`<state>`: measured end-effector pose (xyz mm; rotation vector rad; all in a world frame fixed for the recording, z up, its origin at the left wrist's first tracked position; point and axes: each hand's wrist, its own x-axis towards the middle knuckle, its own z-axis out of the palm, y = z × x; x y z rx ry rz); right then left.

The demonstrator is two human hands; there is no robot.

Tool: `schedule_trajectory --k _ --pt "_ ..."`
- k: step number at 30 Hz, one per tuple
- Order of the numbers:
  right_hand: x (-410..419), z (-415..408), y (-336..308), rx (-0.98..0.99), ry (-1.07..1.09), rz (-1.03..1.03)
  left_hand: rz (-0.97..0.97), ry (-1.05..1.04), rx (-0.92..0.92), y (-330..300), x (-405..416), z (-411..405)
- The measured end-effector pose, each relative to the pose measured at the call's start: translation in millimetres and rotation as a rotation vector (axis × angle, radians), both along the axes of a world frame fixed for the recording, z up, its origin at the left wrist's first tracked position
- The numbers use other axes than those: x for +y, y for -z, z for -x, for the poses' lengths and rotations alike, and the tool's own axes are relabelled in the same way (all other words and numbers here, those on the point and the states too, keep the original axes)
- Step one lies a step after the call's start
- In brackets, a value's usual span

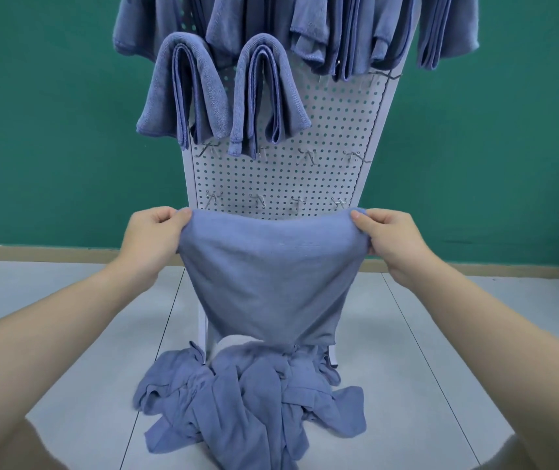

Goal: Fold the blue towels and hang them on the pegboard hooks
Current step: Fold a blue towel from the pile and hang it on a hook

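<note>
blue towels (264,276), white pegboard (322,137) dotted with holes, green wall (50,130), pale grey floor (423,368)

Green wall (50,130) fills the far side, left to right. Tan baseboard strip (67,254) runs along its bottom edge. Floor (423,368) is pale grey-white tile with thin dark grout lines running from near to far. Light is even and soft, with no hard shadows.

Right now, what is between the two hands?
In the head view, one blue towel stretches between the left hand and right hand; each pinches a top corner, with the white pegboard behind.
</note>
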<state>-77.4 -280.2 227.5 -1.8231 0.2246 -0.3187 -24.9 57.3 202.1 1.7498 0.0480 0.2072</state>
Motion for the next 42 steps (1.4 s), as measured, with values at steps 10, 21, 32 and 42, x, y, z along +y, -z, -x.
schedule_trajectory --k 10,21,32,42 --pt "-6.8 -0.7 -9.6 0.006 0.053 -0.057 0.325 0.034 0.148 -8.9 -7.4 1.3" --pt "-1.4 -3.0 -9.3 0.114 0.019 -0.295 0.342 0.375 0.316 -13.4 -12.2 0.7" --pt "-8.7 -0.8 -2.3 0.071 -0.058 -0.032 -0.026 0.311 0.145 -5.3 -2.9 -0.7" --pt "-2.3 0.3 -5.6 0.047 0.013 -0.005 0.132 0.102 0.191 -1.4 -3.4 -5.1"
